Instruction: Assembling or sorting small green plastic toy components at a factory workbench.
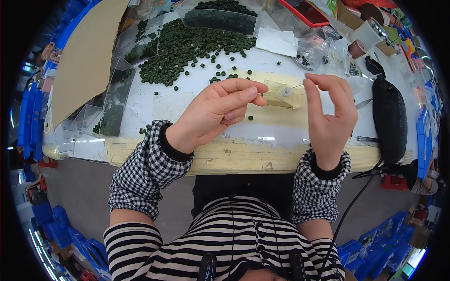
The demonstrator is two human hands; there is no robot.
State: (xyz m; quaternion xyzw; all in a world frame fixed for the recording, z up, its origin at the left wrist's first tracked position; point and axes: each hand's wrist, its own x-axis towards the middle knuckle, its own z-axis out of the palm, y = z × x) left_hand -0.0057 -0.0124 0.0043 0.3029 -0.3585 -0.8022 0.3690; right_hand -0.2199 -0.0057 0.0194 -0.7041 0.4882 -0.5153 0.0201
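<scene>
The left hand (220,105) reaches in with thumb and forefinger pressed together in a narrow pinch, the other fingers folded beneath; whether anything tiny sits between the tips cannot be told. The right hand (330,114) is bent at the wrist, thumb and forefinger nearly meeting on the end of a thin, straight, wire-like strand (297,86), its remaining fingers loosely curved. A fingertip hold seems chosen because the strand is so slender, and it leaves the strand's other end free, pointing toward the left hand.

Just beyond that free end, between the two hands, is a small whitish translucent ring-shaped piece (287,92); whether it touches the strand or only the pale yellow block (276,100) under it is unclear. The block sits between the hands, probably so that both reach it easily.

Ahead of the left hand spreads a heap of small, round dark-green grooved pieces (187,49), loose on the white tabletop (145,98), likely spread out for easy picking. Clear plastic trays (115,105) to the left of that hand contain more, perhaps to keep them from scattering. Well right of the right hand lies a long black fabric pouch (389,119).
</scene>
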